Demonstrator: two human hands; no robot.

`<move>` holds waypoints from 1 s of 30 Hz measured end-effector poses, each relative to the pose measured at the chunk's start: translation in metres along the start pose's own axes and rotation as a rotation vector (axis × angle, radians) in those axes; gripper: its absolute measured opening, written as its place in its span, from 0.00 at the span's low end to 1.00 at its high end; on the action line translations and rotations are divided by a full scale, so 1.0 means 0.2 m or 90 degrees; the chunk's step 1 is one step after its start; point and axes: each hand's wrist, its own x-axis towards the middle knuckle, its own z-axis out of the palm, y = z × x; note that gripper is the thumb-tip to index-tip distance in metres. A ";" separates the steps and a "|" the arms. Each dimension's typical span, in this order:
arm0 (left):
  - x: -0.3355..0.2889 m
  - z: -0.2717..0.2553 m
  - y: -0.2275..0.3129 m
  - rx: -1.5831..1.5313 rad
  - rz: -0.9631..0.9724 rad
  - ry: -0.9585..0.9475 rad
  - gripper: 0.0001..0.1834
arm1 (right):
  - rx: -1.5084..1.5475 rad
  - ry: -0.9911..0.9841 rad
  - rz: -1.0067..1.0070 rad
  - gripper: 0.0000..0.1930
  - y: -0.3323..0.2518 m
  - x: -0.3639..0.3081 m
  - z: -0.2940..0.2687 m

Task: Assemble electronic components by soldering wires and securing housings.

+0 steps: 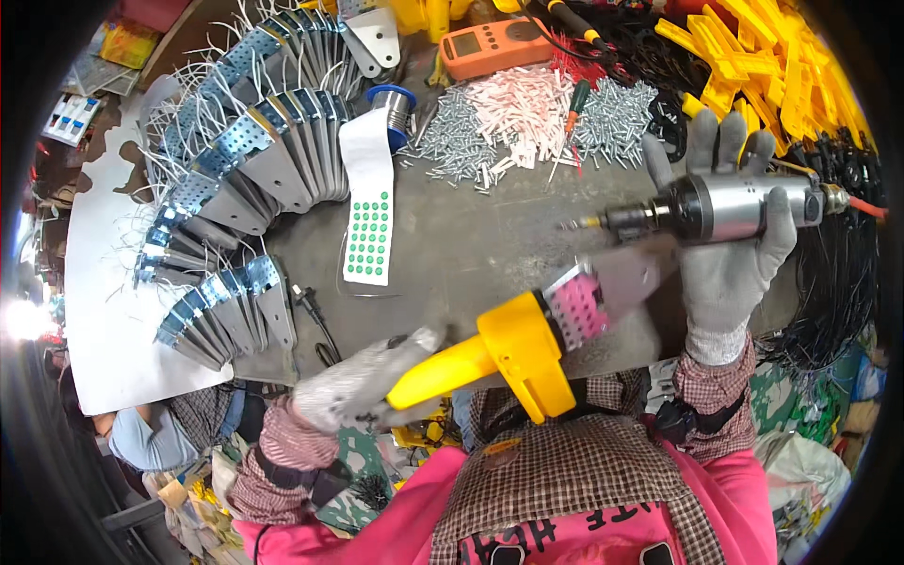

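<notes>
My left hand [353, 381], in a grey-white glove, is closed around the handle end of a yellow-handled tool [452, 367]. A pink perforated bracket [579, 306] joins that tool to a flat grey metal plate [629, 278], blurred by motion. My right hand [725, 273], also gloved, holds a silver and black air screwdriver [739, 205] across the palm. Its thumb hooks over the body, while the other fingers reach up behind it. The screwdriver's bit points left, above the plate, and a red hose [864, 207] leaves its rear end.
Rows of grey plates with wires [273, 174] fan out at left. A strip of green stickers [367, 235] lies beside them. Piles of screws [617, 118] and pinkish sleeves [523, 108], a screwdriver [576, 105], an orange meter [494, 49] and yellow plastic parts [800, 66] sit farther back.
</notes>
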 end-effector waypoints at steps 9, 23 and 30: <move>0.19 0.29 -0.04 0.747 0.325 0.371 0.31 | -0.047 0.270 0.136 0.20 -0.09 -0.32 -0.27; 0.26 0.23 -0.11 0.844 0.411 0.360 0.37 | -0.067 0.289 0.142 0.18 -0.07 -0.31 -0.24; 0.25 0.23 -0.13 0.856 0.426 0.372 0.37 | -0.078 0.221 0.138 0.11 -0.03 -0.33 -0.28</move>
